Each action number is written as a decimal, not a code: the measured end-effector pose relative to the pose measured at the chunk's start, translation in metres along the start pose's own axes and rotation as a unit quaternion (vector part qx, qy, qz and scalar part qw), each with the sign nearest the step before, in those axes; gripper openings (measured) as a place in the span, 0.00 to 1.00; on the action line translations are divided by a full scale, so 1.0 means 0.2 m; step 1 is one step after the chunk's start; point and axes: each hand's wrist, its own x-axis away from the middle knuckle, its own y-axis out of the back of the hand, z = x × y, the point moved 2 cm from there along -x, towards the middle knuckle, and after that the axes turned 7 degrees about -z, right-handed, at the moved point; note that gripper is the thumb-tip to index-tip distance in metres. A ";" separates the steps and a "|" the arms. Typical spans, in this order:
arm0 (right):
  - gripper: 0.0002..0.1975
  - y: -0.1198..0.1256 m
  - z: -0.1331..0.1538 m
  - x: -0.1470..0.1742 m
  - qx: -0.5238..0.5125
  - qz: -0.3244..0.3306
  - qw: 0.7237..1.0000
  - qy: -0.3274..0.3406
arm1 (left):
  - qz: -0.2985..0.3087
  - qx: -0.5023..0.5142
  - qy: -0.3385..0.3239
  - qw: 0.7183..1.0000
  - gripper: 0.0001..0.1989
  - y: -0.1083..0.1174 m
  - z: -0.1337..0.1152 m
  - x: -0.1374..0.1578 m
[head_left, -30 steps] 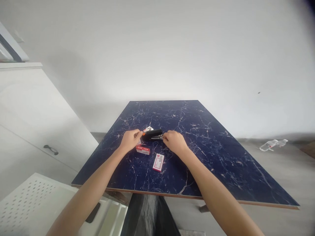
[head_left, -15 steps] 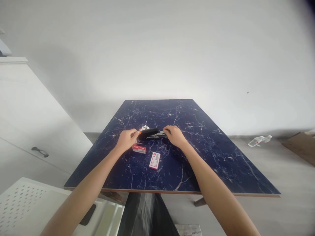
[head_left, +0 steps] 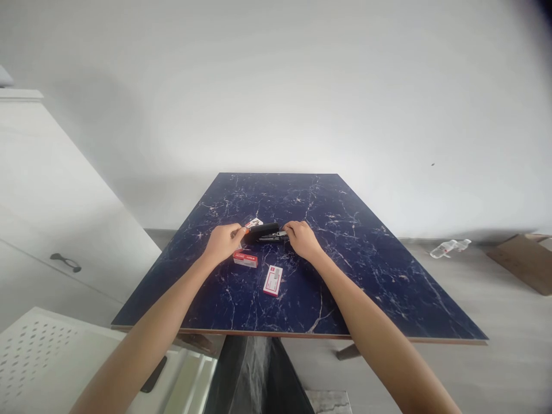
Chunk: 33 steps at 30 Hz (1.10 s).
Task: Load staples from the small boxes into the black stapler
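A black stapler lies between my hands at the middle of the dark blue table, its top cover swung up from the metal staple channel. The fingers of my left hand are closed on its left end, where a bit of orange shows. My right hand pinches the silver metal part at the right end. Just below my left hand sits a small red and white box. Nearer to me lies a flat white box with a red edge. A white card or box is partly hidden behind the stapler.
The marbled blue table has its far edge by a white wall. At left stand a white cabinet and a white perforated surface with a dark phone-like object. Clear plastic bottles and a cardboard box are on the floor at right.
The view has shifted slightly. Both hands keep their grip on the stapler, which has barely moved.
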 end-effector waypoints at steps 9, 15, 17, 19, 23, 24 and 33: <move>0.14 0.01 0.01 0.00 0.000 -0.010 0.999 -0.050 | 0.003 -0.009 0.004 1.000 0.20 0.00 0.01 0.00; 0.14 0.00 0.04 0.00 0.028 0.000 0.999 -0.021 | 0.006 -0.007 0.004 1.000 0.20 0.00 0.02 -0.01; 0.14 0.00 0.05 0.00 0.048 0.003 0.999 0.007 | 0.004 -0.006 0.006 1.000 0.20 0.00 0.02 -0.01; 0.14 0.02 0.06 0.00 0.066 0.009 0.997 0.030 | 0.002 -0.006 0.008 1.000 0.19 0.00 0.02 -0.01; 0.11 0.05 0.06 0.00 0.069 0.035 0.995 0.059 | 0.006 -0.008 0.006 1.000 0.20 0.00 0.03 -0.01; 0.10 0.05 0.05 0.00 0.064 0.043 0.995 0.062 | 0.007 -0.008 0.007 1.000 0.20 0.00 0.03 -0.01; 0.11 0.09 -0.03 -0.02 -0.028 0.037 0.999 -0.001 | 0.004 -0.007 0.009 1.000 0.20 0.00 0.04 -0.01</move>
